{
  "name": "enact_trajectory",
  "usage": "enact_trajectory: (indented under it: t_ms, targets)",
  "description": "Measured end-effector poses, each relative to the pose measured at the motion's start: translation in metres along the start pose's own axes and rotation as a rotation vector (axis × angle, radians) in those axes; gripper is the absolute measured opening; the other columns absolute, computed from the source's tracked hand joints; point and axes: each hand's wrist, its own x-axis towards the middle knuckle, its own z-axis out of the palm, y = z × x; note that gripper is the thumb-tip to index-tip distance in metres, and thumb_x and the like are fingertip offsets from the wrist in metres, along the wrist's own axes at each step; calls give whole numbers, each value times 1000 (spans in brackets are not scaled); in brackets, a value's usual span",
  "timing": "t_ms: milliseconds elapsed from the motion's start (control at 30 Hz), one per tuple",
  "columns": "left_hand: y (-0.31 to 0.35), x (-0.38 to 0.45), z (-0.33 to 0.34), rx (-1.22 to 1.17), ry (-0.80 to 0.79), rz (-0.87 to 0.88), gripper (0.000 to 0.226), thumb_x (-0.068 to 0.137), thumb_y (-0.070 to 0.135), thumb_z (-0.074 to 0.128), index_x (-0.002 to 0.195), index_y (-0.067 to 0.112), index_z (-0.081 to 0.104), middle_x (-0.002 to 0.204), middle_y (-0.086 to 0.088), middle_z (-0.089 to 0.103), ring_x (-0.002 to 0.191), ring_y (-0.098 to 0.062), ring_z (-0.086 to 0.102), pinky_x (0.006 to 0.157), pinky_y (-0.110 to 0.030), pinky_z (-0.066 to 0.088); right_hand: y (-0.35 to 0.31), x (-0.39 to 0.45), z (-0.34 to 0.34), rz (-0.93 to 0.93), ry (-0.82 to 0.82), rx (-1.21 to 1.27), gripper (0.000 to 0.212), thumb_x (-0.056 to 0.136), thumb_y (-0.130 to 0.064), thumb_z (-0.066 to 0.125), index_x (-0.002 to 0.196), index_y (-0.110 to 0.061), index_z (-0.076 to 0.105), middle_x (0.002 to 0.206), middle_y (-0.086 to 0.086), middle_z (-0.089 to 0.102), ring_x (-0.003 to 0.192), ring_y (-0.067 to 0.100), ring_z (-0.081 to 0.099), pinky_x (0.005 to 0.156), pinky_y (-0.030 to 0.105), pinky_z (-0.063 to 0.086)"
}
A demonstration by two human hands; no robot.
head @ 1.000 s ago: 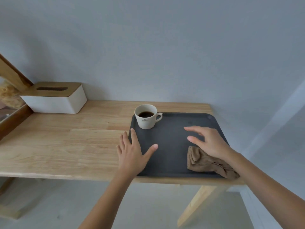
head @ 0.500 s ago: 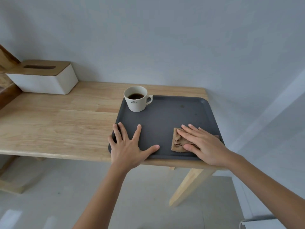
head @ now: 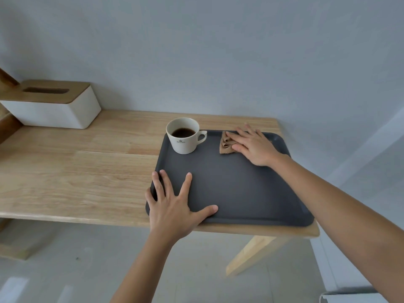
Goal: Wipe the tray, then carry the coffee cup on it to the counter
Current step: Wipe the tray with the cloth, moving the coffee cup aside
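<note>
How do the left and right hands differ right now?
The left hand lies flat with fingers spread on the near left corner of the tray; the right hand presses a brown cloth at the far edge. The left touches bare tray; the right has cloth under its fingers. The left sits far from the cup, the right nearer. Both rest palm down on the tray.
</note>
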Motion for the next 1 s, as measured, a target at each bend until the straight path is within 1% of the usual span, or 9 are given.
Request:
enact_trajectory:
  t_ms: [133,233,400,500,600,733,833,933,1000]
  targets:
    - [2,0,-1,-6,-14,-19,113,48,101,3,146,45,-6,158,-21,-15,142,-35,-28,112,-56,-2,-8,-9,1,27,22,78,48,102,-40,29,149,-35,23,160,-5,19,149,22,13,120,42,16]
    - [3,0,-1,-9,-7,-29,113,49,101,2,146,44,-5,158,-21,-15,142,-35,-27,112,-56,-1,-27,-41,2,3,10,95,49,102,-39,30,150,-33,22,160,-7,19,148,19,17,120,38,17]
    - [3,1,-1,6,-14,-24,113,49,100,-1,147,43,-7,158,-22,-16,142,-36,-27,112,-56,-1,-52,-123,12,-123,-6,91,51,100,-43,29,149,-37,18,159,-14,15,147,9,10,119,31,11]
    - [4,2,-2,3,-32,-8,114,48,101,1,147,44,-8,158,-22,-16,141,-35,-29,113,-56,-2,-50,-140,11,-138,-22,78,51,100,-44,27,149,-41,12,158,-18,10,146,4,2,119,27,6]
    - [3,3,-5,-17,-57,-8,115,46,101,4,146,45,-8,157,-22,-18,140,-35,-32,113,-57,-4,-43,-124,9,-127,-12,83,50,101,-42,29,149,-38,16,158,-15,12,147,6,1,118,29,4]
    - [1,3,-6,-31,-78,-5,117,45,102,6,146,46,-8,157,-23,-19,140,-34,-33,113,-57,-6,-14,-82,6,-39,3,84,51,101,-41,29,150,-34,18,160,-8,16,149,15,3,120,39,6]
    - [1,3,-6,-45,-87,-2,117,45,102,8,146,46,-9,156,-22,-20,139,-33,-35,113,-58,-8,9,-48,-1,47,-1,73,51,101,-40,28,150,-32,18,161,-5,15,150,21,0,121,46,6]
    - [0,3,-6,-47,-89,-1,116,45,103,8,145,47,-9,156,-22,-21,139,-32,-36,113,-58,-8,20,-28,-5,108,28,71,49,102,-38,29,150,-32,21,161,-3,18,150,24,1,120,45,6]
    - [0,3,-6,-47,-79,-3,116,45,103,7,145,47,-9,156,-22,-21,139,-32,-36,113,-58,-7,19,-25,-5,136,50,85,48,103,-36,30,150,-31,23,160,-3,21,150,22,5,120,43,9]
